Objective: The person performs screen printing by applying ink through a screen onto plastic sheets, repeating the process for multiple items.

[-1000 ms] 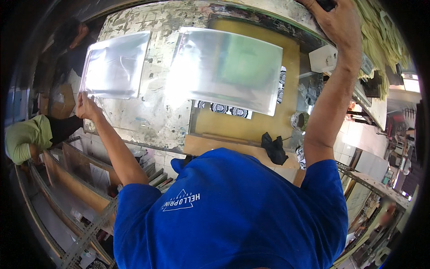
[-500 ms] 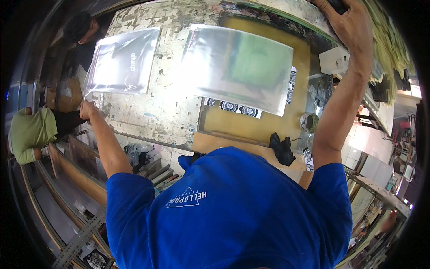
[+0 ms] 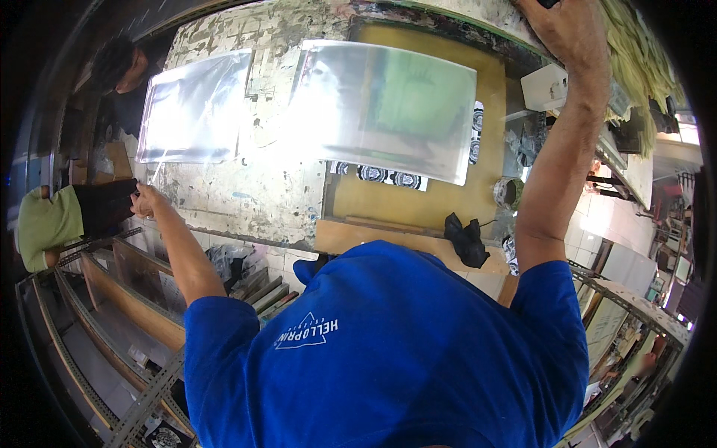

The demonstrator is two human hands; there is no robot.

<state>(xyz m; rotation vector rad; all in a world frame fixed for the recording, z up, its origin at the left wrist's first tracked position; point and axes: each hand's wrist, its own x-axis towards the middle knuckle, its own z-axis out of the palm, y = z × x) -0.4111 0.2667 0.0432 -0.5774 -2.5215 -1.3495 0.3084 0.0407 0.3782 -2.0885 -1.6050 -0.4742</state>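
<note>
A clear plastic bag (image 3: pixel 196 104) lies at the left of the worn, paint-flecked table, bright with glare. My left hand (image 3: pixel 149 201) is just below its near left corner. Its fingers are pinched, and a thin clear strip of plastic runs from the bag's near edge to them. A second, wider clear plastic bag (image 3: pixel 418 112) lies to its right, over a yellowish board. My right hand (image 3: pixel 567 30) reaches to the far right, closed around something dark that the picture's top edge cuts off.
Black-and-white printed pieces (image 3: pixel 392 177) show from under the wider bag. A black cloth (image 3: pixel 467 240) lies on the board's near edge, beside an open can (image 3: pixel 509 193). At the far left is another person in a green shirt (image 3: pixel 51 224). Wooden racks (image 3: pixel 134 291) stand at lower left.
My left hand has moved down from the left bag's corner, and the bag lies flatter. White print seen on it before no longer shows. The right hand has shifted slightly left.
</note>
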